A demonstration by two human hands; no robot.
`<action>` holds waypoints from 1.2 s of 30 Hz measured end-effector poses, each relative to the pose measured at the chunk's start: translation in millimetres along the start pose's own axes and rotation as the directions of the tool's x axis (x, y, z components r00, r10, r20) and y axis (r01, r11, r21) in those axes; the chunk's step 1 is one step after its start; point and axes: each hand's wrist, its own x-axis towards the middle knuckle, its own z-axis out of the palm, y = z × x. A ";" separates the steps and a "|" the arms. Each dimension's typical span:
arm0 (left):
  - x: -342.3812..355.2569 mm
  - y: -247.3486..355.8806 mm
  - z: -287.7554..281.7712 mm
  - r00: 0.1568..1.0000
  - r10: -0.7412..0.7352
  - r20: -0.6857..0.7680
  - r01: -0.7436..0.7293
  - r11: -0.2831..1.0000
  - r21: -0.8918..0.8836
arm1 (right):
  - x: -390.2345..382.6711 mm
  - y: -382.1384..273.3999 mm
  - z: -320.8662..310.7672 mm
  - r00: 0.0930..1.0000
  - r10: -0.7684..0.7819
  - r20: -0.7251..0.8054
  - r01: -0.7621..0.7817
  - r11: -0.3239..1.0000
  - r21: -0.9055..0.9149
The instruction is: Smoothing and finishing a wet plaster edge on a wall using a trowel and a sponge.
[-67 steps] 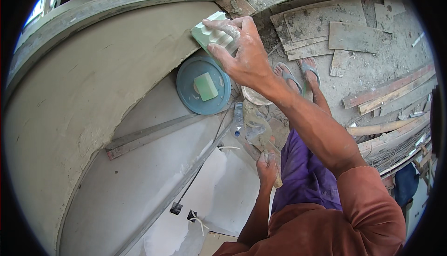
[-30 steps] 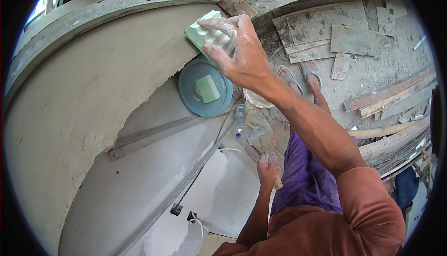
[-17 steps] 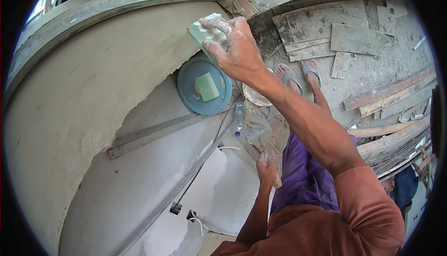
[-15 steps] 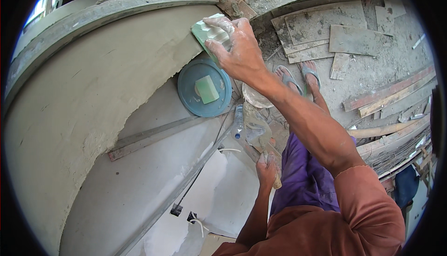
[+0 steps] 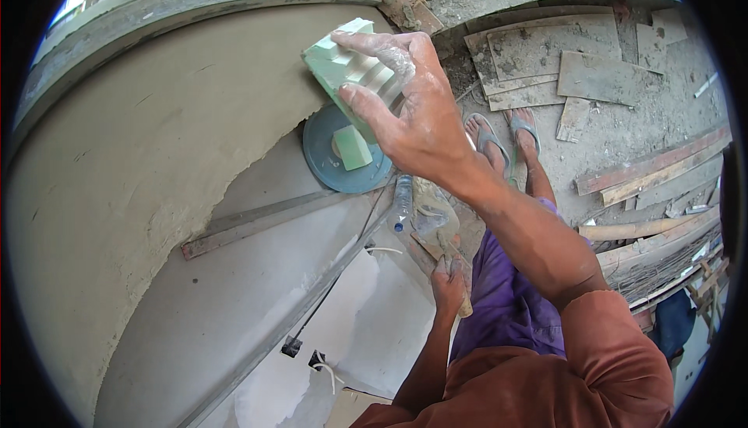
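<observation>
Float (image 5: 361, 68) sits in my right hand (image 5: 425, 116), thumb and fingers half-curled on it, by the plaster (image 5: 171, 140)'s ragged edge; my left hand (image 5: 446, 281) wraps a tool (image 5: 466, 306).

Soft, diffuse daylight, blown-out glare at upper left, strong fisheye bending toward black corners

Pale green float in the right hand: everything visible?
The pale green float is a straight-edged, foam-like block, its back stepped into ridges and grooves, some faces whitish. It tilts, ridged side toward the camera, gripped by the right hand. In view it overlaps the plastered surface near its ragged edge; whether they touch is hidden.
</observation>
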 end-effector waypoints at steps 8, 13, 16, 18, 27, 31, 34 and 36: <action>-0.9 4.3 0.9 0.999 0.026 0.026 -0.024 0.997 -0.078 | -4.2 -25.7 8.8 0.997 -0.070 0.013 0.070 0.997 -0.012; 2.3 -2.5 0.0 0.999 -0.015 0.046 0.019 0.997 -0.071 | 10.3 22.7 5.8 0.995 0.095 0.007 -0.089 0.951 -0.296; 2.6 7.3 -3.8 1.000 -0.016 0.024 0.017 0.999 -0.035 | 2.7 -22.7 2.6 0.998 -0.063 0.006 0.063 0.997 -0.047; 1.0 6.4 -4.8 0.999 -0.029 0.025 0.030 0.999 -0.012 | -2.5 -81.4 -3.6 0.983 -0.167 0.081 0.160 0.983 0.086; -1.8 3.7 -6.4 0.997 0.014 0.070 -0.005 0.991 -0.130 | 0.8 -43.5 9.3 0.997 -0.077 -0.002 0.076 0.995 -0.063; 5.4 -0.8 -8.7 0.999 0.034 0.025 -0.031 0.996 -0.080 | 6.8 8.6 18.8 1.000 -0.002 -0.017 -0.001 0.991 -0.132; 5.4 1.9 -9.9 0.999 0.040 0.020 -0.039 0.999 -0.034 | 12.6 47.6 24.3 0.998 0.058 -0.023 -0.060 0.991 -0.123; 8.8 7.9 -9.5 1.000 0.010 0.022 -0.009 0.999 -0.037 | 18.5 81.6 26.8 0.990 0.141 -0.008 -0.140 0.977 -0.160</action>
